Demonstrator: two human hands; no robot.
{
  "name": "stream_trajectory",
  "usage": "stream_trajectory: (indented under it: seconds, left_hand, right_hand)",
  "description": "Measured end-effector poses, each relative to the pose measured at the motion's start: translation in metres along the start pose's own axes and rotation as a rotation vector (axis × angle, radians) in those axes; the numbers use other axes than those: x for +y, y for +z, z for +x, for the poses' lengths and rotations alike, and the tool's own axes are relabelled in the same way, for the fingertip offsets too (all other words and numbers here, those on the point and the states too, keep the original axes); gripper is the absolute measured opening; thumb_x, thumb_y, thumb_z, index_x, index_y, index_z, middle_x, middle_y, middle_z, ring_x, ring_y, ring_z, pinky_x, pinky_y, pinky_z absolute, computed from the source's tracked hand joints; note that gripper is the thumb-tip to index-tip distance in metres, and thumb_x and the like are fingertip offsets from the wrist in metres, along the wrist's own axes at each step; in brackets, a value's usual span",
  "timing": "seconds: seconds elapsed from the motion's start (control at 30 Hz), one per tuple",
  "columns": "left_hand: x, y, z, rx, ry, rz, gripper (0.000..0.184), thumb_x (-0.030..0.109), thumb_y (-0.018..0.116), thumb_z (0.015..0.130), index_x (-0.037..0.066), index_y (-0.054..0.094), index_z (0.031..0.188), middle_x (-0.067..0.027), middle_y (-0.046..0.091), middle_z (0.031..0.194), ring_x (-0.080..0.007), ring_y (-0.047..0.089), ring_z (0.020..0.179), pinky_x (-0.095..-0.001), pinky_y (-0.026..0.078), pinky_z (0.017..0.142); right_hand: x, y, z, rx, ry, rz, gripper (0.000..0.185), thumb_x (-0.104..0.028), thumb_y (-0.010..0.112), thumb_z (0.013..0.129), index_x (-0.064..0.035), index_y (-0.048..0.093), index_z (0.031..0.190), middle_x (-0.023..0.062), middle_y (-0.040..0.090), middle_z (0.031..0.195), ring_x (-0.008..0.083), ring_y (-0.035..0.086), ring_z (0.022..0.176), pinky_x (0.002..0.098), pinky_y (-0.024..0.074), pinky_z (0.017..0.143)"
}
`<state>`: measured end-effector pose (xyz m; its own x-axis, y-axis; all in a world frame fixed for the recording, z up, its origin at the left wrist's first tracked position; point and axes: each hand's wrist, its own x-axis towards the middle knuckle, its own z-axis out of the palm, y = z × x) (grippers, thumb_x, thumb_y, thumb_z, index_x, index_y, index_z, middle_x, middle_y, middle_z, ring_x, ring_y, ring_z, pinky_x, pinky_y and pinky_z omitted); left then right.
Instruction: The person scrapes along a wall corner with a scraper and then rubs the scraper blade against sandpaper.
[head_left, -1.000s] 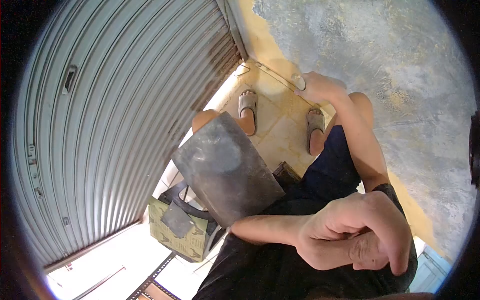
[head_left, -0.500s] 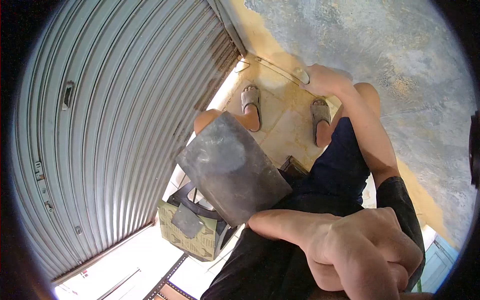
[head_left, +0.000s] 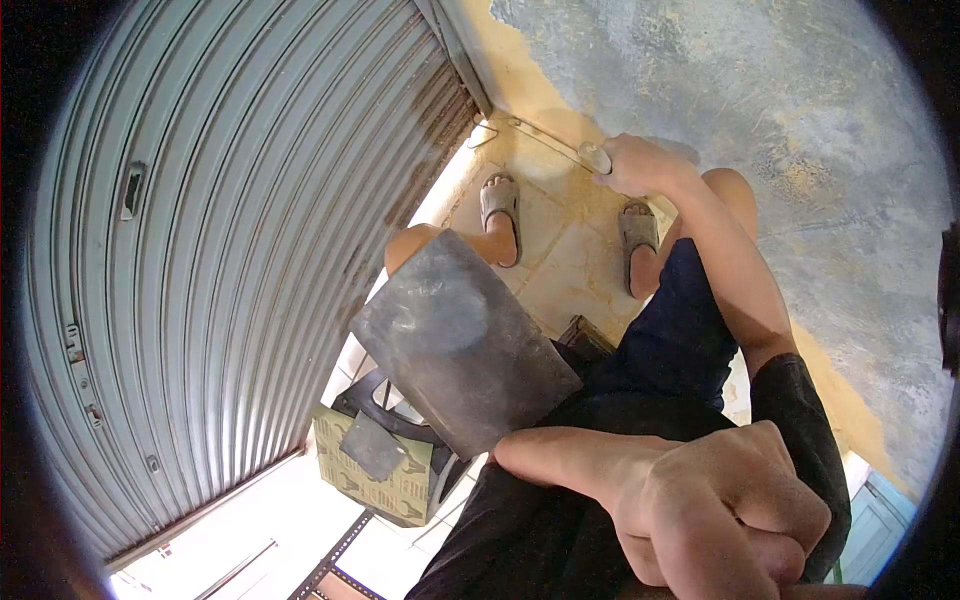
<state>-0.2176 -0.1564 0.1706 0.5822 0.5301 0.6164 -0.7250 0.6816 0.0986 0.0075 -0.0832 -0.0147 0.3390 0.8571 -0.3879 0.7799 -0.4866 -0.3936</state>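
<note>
My right hand reaches forward beside my right knee, its fingers closed on a small pale round piece with a shiny face. What kind of thing it is I cannot make out. My left hand is a closed fist close to the camera, the forearm bent across my body. Its inner fingers are hidden, so whether it holds anything does not show. Over my left thigh lies a dark grey rectangular board with a paler, smeared patch. My left elbow is near its lower corner.
A grey ribbed roller shutter stands on my left, a patchy grey and yellow wall on my right. Below the board, a yellowish printed box carries a small grey sheet. My sandalled feet rest on stained floor tiles.
The pale round piece in my right hand has turned so that more of its face shows. My right hand has shifted slightly left and down. My left fist has moved a little left.
</note>
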Motion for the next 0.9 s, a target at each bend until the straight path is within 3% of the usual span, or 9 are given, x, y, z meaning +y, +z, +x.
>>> stream_trajectory:
  seconds: [0.23, 0.3, 0.43, 0.47, 0.5, 0.57, 0.7, 0.8, 0.9]
  left_hand:
    - [-0.007, 0.016, 0.005, 0.290, 0.120, -0.029, 0.034, 0.009, 0.052, 0.099, 0.008, 0.054, 0.064, -0.0056, 0.043, 0.047, -0.0119, 0.038, 0.029, -0.0237, 0.023, 0.026]
    - [0.003, -0.014, 0.006, -0.092, 0.036, 0.043, 0.018, 0.016, 0.056, 0.092, -0.001, 0.058, 0.087, -0.0102, 0.052, 0.067, -0.0175, 0.048, 0.042, -0.0307, 0.031, 0.036]
    - [0.029, -0.047, 0.001, -0.313, -0.360, 0.581, 0.014, 0.005, 0.055, 0.081, -0.005, 0.055, 0.070, -0.0164, 0.061, 0.064, -0.0201, 0.048, 0.042, -0.0287, 0.038, 0.038]
    - [0.037, -0.030, -0.016, 0.227, -0.357, 0.694, 0.019, 0.011, 0.062, 0.081, -0.007, 0.055, 0.082, -0.0140, 0.059, 0.064, -0.0200, 0.049, 0.043, -0.0294, 0.042, 0.041]
    - [0.050, -0.051, -0.032, 0.235, -0.211, 0.867, 0.031, -0.011, 0.065, 0.080, 0.000, 0.051, 0.105, -0.0088, 0.061, 0.091, -0.0066, 0.055, 0.065, -0.0205, 0.038, 0.046]
    - [0.090, -0.074, -0.030, 0.453, -0.072, 1.426, 0.033, -0.012, 0.067, 0.078, 0.001, 0.050, 0.103, -0.0087, 0.054, 0.097, -0.0105, 0.053, 0.072, -0.0232, 0.046, 0.062]
    - [0.187, -0.117, -0.063, 0.830, -0.019, 2.237, 0.040, 0.019, 0.067, 0.090, 0.003, 0.045, 0.120, -0.0123, 0.052, 0.113, -0.0186, 0.054, 0.101, -0.0346, 0.043, 0.089]
    - [0.247, -0.129, -0.119, 1.186, -0.150, 2.220, 0.070, 0.033, 0.070, 0.088, 0.002, 0.032, 0.138, -0.0210, 0.045, 0.133, -0.0298, 0.046, 0.121, -0.0436, 0.039, 0.100]
    - [0.274, -0.127, -0.154, 1.295, -0.349, 1.915, 0.081, 0.030, 0.072, 0.087, -0.003, 0.025, 0.144, -0.0206, 0.053, 0.125, -0.0233, 0.057, 0.106, -0.0339, 0.047, 0.089]
  right_hand:
    - [0.000, 0.000, -0.002, 0.009, -0.018, 0.026, 0.045, -0.035, 0.067, 0.084, 0.0043, 0.062, 0.104, 0.0283, 0.064, 0.099, 0.0421, 0.061, 0.097, 0.0446, 0.0485, 0.084]
    - [0.002, 0.002, 0.002, 0.015, -0.069, 0.032, 0.043, -0.036, 0.068, 0.084, 0.0024, 0.062, 0.103, 0.0255, 0.065, 0.093, 0.0373, 0.065, 0.086, 0.0427, 0.0503, 0.077]
    - [-0.008, -0.005, -0.002, -0.099, 0.018, 0.198, 0.039, -0.033, 0.066, 0.087, 0.0003, 0.062, 0.107, 0.0201, 0.066, 0.083, 0.0283, 0.067, 0.070, 0.0382, 0.0511, 0.067]
    - [-0.006, 0.004, 0.002, 0.025, -0.115, 0.265, 0.035, -0.031, 0.064, 0.090, -0.0013, 0.063, 0.109, 0.0168, 0.065, 0.079, 0.0237, 0.066, 0.066, 0.0351, 0.0506, 0.064]
    - [-0.006, 0.008, 0.003, 0.145, -0.250, 0.332, 0.032, -0.028, 0.061, 0.092, -0.0030, 0.063, 0.112, 0.0135, 0.065, 0.074, 0.0191, 0.065, 0.061, 0.0320, 0.0501, 0.061]
    - [-0.044, -0.008, -0.019, 0.183, -0.234, 0.571, 0.029, -0.025, 0.059, 0.094, -0.0029, 0.063, 0.113, 0.0124, 0.066, 0.076, 0.0179, 0.065, 0.062, 0.0300, 0.0499, 0.060]
    - [-0.068, 0.000, -0.024, 0.154, -0.358, 1.219, 0.028, -0.020, 0.057, 0.096, -0.0003, 0.062, 0.115, 0.0129, 0.068, 0.089, 0.0194, 0.069, 0.071, 0.0272, 0.0515, 0.060]
    - [-0.099, 0.009, -0.040, -0.042, -0.353, 1.385, 0.029, -0.015, 0.059, 0.095, 0.0029, 0.059, 0.118, 0.0160, 0.066, 0.100, 0.0244, 0.070, 0.077, 0.0302, 0.0549, 0.063]
    - [-0.119, 0.031, -0.040, -0.238, -0.367, 1.457, 0.030, -0.010, 0.060, 0.094, 0.0025, 0.057, 0.120, 0.0170, 0.065, 0.103, 0.0275, 0.070, 0.079, 0.0324, 0.0576, 0.066]
